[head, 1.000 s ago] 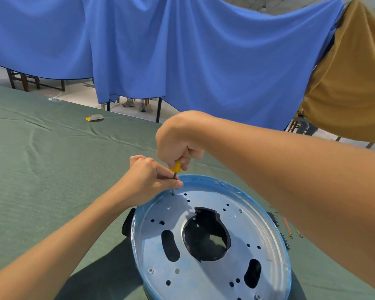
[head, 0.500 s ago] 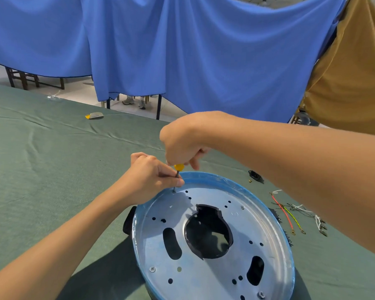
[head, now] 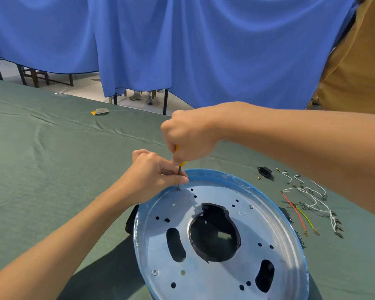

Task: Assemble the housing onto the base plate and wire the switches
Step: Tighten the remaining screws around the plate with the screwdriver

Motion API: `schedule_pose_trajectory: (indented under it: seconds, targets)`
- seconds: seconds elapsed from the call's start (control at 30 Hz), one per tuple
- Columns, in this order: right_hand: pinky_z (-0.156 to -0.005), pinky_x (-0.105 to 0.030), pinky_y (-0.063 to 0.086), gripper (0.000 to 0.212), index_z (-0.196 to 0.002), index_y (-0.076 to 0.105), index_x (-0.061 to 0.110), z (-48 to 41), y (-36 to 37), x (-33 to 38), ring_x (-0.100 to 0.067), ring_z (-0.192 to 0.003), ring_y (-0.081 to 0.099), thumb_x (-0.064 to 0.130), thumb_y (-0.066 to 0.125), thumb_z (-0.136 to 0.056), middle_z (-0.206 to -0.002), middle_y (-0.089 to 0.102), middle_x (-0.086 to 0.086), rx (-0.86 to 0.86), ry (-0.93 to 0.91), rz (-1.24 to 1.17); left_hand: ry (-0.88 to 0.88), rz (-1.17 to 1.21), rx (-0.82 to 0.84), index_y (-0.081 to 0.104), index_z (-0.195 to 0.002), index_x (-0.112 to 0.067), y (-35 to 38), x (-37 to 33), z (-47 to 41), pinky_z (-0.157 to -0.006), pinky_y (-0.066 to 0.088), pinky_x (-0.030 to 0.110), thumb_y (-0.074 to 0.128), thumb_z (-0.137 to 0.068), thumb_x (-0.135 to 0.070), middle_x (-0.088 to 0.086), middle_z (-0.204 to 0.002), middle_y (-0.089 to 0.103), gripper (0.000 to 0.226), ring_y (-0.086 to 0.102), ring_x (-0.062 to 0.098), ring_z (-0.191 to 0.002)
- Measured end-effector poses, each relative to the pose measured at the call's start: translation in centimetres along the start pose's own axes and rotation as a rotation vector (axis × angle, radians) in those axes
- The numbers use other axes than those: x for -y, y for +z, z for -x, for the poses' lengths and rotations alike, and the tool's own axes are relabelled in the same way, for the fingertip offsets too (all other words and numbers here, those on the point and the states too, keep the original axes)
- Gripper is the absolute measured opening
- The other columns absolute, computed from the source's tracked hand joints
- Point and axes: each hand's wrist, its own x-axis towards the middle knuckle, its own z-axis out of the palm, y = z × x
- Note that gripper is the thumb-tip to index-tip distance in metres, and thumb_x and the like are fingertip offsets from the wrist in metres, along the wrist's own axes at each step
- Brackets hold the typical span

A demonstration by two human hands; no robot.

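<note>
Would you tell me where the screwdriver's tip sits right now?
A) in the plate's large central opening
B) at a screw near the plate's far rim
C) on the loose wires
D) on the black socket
B: the right hand holds the screwdriver nearly upright, its tip on a screw by the far rim of the base plate, while the left hand pinches the shaft.

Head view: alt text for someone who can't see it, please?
The right hand holds a screwdriver upright on a screw in the base plate, the left hand pinching its shaft. Loose wires lie to the right.
</note>
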Motion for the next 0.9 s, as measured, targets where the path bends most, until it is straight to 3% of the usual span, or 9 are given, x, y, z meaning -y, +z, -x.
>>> schedule_pose_trajectory:
  seconds: [0.07, 0.13, 0.23, 0.37, 0.43, 0.5, 0.57, 0.73, 0.9]
  targets:
    - [-0.035, -0.016, 0.030, 0.047, -0.053, 0.039, 0.016, 0.1, 0.0, 0.0, -0.012, -0.053, 0.036, 0.031, 0.058, -0.093, -0.053, 0.037, 0.004, 0.008, 0.056, -0.042, 0.014, 0.031, -0.007, 0.078, -0.077, -0.035, 0.1, 0.0, 0.1, -0.096, 0.024, 0.037, 0.071, -0.078, -0.043, -0.032, -0.053, 0.059, 0.011, 0.051, -0.012, -0.066]
    - [-0.042, -0.025, 0.033, 0.046, -0.053, 0.040, 0.016, -0.1, 0.0, 0.1, -0.019, -0.056, 0.042, 0.031, 0.061, -0.091, -0.051, 0.039, 0.003, 0.023, 0.115, -0.099, 0.014, 0.049, -0.013, 0.080, -0.078, -0.028, 0.0, 0.0, 0.2, -0.097, 0.026, 0.040, 0.077, -0.081, -0.033, -0.032, -0.050, 0.056, 0.006, 0.051, -0.011, -0.064]
    - [-0.039, -0.020, 0.034, 0.038, -0.054, 0.048, 0.015, -0.5, 0.0, 0.5, -0.023, -0.056, 0.050, 0.026, 0.061, -0.088, -0.046, 0.047, 0.003, 0.055, 0.215, -0.184, -0.016, 0.051, -0.003, 0.080, -0.078, -0.030, -0.1, 0.0, 0.1, -0.103, 0.026, 0.041, 0.076, -0.082, -0.035, -0.020, -0.061, 0.068, 0.008, 0.058, -0.003, -0.072]
    - [-0.026, -0.009, 0.025, 0.025, -0.064, 0.061, 0.011, -0.6, 0.0, 1.1, -0.016, -0.037, 0.047, 0.018, 0.055, -0.088, -0.033, 0.051, 0.005, 0.079, 0.336, -0.249, -0.006, 0.079, 0.008, 0.079, -0.072, -0.030, 0.0, 0.0, 0.1, -0.094, 0.030, 0.041, 0.077, -0.082, -0.029, -0.020, -0.046, 0.055, 0.010, 0.048, -0.002, -0.059]
    - [-0.024, -0.011, 0.026, 0.026, -0.073, 0.069, 0.007, -0.5, -0.2, 1.4, -0.014, -0.031, 0.047, 0.014, 0.051, -0.090, -0.049, 0.063, -0.001, 0.107, 0.371, -0.260, -0.012, 0.061, 0.009, 0.074, -0.068, -0.041, -0.1, -0.1, 0.2, -0.100, 0.027, 0.042, 0.077, -0.082, -0.032, -0.021, -0.052, 0.061, 0.017, 0.052, 0.000, -0.063]
    - [-0.025, -0.012, 0.026, 0.028, -0.081, 0.073, 0.003, -0.4, -0.3, 1.7, -0.014, -0.029, 0.046, 0.011, 0.048, -0.090, -0.065, 0.067, -0.007, 0.129, 0.390, -0.259, -0.016, 0.070, -0.008, 0.076, -0.069, -0.039, -0.1, -0.1, 0.2, -0.103, 0.028, 0.045, 0.078, -0.080, -0.032, -0.022, -0.058, 0.066, 0.014, 0.052, -0.002, -0.064]
    - [-0.025, -0.010, 0.026, 0.028, -0.078, 0.072, 0.003, -0.3, -0.4, 1.9, -0.012, -0.022, 0.041, 0.008, 0.046, -0.088, -0.060, 0.061, -0.006, 0.126, 0.398, -0.256, -0.016, 0.074, -0.019, 0.080, -0.072, -0.033, 0.0, 0.0, 0.1, -0.101, 0.031, 0.045, 0.080, -0.078, -0.030, -0.026, -0.058, 0.065, 0.006, 0.051, -0.005, -0.064]
    - [-0.034, -0.010, 0.033, 0.026, -0.064, 0.059, 0.011, 0.1, -0.1, 1.4, -0.014, -0.033, 0.048, 0.018, 0.053, -0.088, -0.053, 0.060, 0.001, 0.089, 0.363, -0.274, -0.007, -0.029, 0.011, 0.080, -0.077, -0.032, -0.2, 0.1, -0.2, -0.100, 0.026, 0.036, 0.077, -0.079, -0.035, -0.020, -0.074, 0.074, 0.004, 0.060, 0.001, -0.080]
    - [-0.044, -0.019, 0.034, 0.017, -0.078, 0.068, 0.022, 0.7, -0.8, 0.2, -0.005, -0.060, 0.056, 0.038, 0.072, -0.080, -0.065, 0.065, 0.007, 0.013, 0.128, -0.104, -0.005, -0.084, 0.055, 0.079, -0.082, -0.034, -0.4, -0.1, -0.3, -0.100, 0.020, 0.026, 0.074, -0.084, -0.035, -0.015, -0.084, 0.076, 0.006, 0.061, 0.003, -0.090]
